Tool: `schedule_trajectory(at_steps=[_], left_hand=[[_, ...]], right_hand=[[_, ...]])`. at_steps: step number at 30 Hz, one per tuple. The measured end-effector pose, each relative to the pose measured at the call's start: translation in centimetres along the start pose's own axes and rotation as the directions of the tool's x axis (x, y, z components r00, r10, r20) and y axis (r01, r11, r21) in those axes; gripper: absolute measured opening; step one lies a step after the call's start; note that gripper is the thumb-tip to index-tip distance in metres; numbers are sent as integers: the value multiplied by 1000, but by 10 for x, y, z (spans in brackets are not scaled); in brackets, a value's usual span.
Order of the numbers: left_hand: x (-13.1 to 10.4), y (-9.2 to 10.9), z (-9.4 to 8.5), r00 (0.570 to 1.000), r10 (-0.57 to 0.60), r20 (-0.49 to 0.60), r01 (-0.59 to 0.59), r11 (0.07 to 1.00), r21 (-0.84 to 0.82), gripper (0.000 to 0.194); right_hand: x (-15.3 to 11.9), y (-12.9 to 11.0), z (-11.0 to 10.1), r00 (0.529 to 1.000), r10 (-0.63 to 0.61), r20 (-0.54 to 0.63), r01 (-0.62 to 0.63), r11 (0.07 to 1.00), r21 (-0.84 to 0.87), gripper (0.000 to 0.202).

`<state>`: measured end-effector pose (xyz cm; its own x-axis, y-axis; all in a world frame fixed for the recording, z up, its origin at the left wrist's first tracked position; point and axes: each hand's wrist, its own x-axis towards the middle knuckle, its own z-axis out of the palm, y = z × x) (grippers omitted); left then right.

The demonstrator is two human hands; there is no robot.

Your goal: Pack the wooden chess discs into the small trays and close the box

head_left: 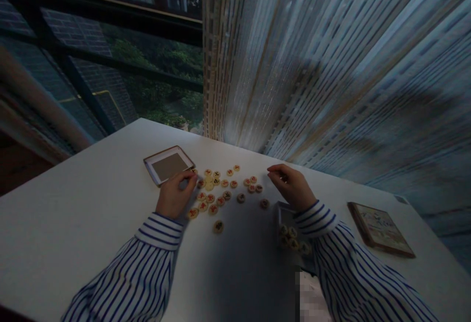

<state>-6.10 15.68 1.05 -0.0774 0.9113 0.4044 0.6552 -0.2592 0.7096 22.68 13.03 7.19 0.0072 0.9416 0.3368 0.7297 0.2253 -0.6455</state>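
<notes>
My left hand (177, 193) is closed in a pinch beside the loose pieces, and a round Chinese chess piece (194, 171) shows at its fingertips. My right hand (290, 184) hovers to the right of the pieces with its fingers bent together; whatever they may hold is hidden. Between the hands lie several pale wooden Chinese chess pieces (210, 198) with red or dark characters. One piece (218, 227) sits apart, nearer to me. Under my right wrist stands an open box (278, 219) holding several more pieces, partly covered by my sleeve.
A shallow tray-like lid (150, 171) lies at the left, beyond my left hand. At the right rests a flat box with a printed cover (382, 228). The white table (91, 204) ends at a string curtain (253, 76) and a window (147, 67).
</notes>
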Motion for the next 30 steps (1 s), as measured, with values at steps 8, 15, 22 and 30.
schedule_trajectory(at_steps=[8,15,22,30], left_hand=[[1,0,-1,995,-56,78,56,998,1,37],[1,-1,0,998,-8,67,7,1000,14,29],[1,-5,4,990,98,101,-102,994,30,21],[-1,-14,15,963,215,163,-239,961,141,26]], right_hand=[[1,-1,7,993,-42,112,45,999,-24,21],[-2,-7,14,942,-111,316,154,981,-116,17],[-5,-11,30,901,-182,394,265,950,-167,15],[-3,-28,45,863,-156,481,327,898,-294,24]])
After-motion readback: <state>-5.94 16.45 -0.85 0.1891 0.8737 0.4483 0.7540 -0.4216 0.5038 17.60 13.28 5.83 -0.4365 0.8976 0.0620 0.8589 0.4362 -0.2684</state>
